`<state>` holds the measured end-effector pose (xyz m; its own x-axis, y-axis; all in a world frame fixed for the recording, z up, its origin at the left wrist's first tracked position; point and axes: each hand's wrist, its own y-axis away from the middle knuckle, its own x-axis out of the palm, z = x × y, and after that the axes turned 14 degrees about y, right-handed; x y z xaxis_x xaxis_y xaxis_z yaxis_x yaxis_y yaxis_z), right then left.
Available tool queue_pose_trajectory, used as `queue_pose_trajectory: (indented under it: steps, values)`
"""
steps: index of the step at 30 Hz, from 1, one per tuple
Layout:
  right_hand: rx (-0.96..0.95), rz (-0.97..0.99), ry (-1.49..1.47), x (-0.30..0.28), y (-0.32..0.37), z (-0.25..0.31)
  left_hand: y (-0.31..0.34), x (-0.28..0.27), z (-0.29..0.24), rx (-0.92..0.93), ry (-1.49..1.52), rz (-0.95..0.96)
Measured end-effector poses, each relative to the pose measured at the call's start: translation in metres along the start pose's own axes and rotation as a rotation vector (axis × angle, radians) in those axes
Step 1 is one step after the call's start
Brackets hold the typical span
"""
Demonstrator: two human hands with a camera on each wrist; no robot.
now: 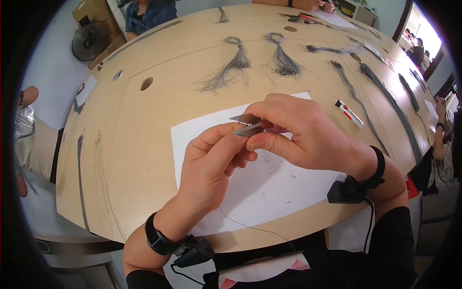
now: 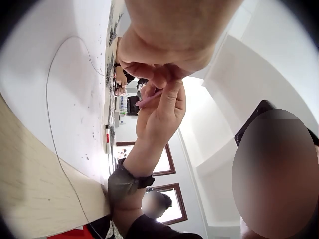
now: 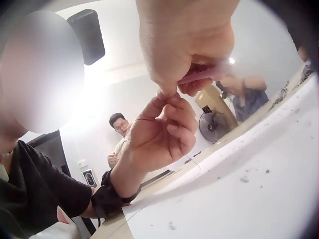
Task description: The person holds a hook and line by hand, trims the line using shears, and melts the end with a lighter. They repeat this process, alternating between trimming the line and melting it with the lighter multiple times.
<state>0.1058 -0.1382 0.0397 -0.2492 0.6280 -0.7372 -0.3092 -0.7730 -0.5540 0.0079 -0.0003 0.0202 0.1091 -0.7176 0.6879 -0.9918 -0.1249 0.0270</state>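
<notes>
My right hand (image 1: 305, 135) grips small snips (image 1: 248, 130) by their pink handle (image 2: 149, 99), the two metal blades parted and pointing left. Thumb and forefinger of my left hand (image 1: 207, 161) pinch together right at the blades, where a tiny dark wire end shows between them. From the left hand a thin grey wire (image 1: 240, 223) trails down over the table edge to the lap; in the left wrist view the wire (image 2: 47, 94) makes a wide loop. Both hands are held above a white sheet of paper (image 1: 274, 192) sprinkled with small dark bits.
Tied bundles of grey wire (image 1: 238, 60) lie beyond the paper, with longer bundles (image 1: 392, 106) at the right and loose strands (image 1: 81, 178) at the left. A marker (image 1: 349, 114) lies right of the paper. Other people sit around the table (image 1: 120, 154).
</notes>
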Motion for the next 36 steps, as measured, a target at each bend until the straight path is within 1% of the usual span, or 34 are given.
queue_pose_trajectory:
  steps: [5, 7, 10, 17, 23, 25, 26, 28, 29, 31, 32, 34, 35, 36]
  values:
    - [-0.014, 0.001, 0.03, 0.0, 0.001, 0.002, 0.0, 0.001, 0.0, 0.003, -0.014, -0.019]
    - [0.009, 0.039, 0.047, -0.002, 0.001, 0.003, 0.001, 0.001, 0.0, 0.023, -0.054, -0.025]
    - [0.015, 0.042, 0.053, -0.002, 0.001, 0.005, 0.001, 0.002, -0.001, 0.029, -0.116, -0.052]
    - [0.011, 0.033, 0.076, -0.002, 0.001, 0.006, 0.002, 0.004, 0.001, 0.083, -0.089, -0.053]
    - [-0.001, 0.031, 0.076, -0.003, 0.001, 0.005, 0.0, 0.001, 0.001, 0.102, -0.136, -0.04]
    - [0.026, 0.076, 0.094, -0.005, 0.0, 0.005, 0.0, 0.0, 0.001, 0.115, -0.159, -0.032]
    - [0.027, 0.075, 0.095, -0.005, 0.001, 0.004, 0.0, -0.001, 0.001, 0.115, -0.159, -0.031]
    - [-0.01, -0.012, 0.103, -0.003, 0.0, 0.0, 0.0, 0.0, 0.0, 0.16, -0.211, -0.019]
    - [-0.01, -0.013, 0.103, -0.007, 0.0, 0.0, 0.0, 0.001, 0.0, 0.16, -0.212, -0.018]
    - [0.136, 0.099, 0.056, -0.016, -0.002, 0.001, 0.001, 0.002, -0.001, 0.219, -0.182, -0.004]
    - [0.135, 0.101, 0.056, -0.015, -0.001, 0.002, 0.001, 0.002, -0.001, 0.22, -0.181, -0.005]
    - [0.208, 0.001, -0.238, -0.011, 0.002, 0.006, 0.001, 0.001, 0.001, 0.23, -0.178, 0.009]
    - [0.208, 0.002, -0.237, -0.01, 0.002, 0.007, 0.0, 0.0, 0.002, 0.23, -0.177, 0.009]
    - [0.209, 0.038, -0.285, -0.01, 0.002, 0.009, 0.0, -0.001, 0.002, 0.242, -0.206, 0.063]
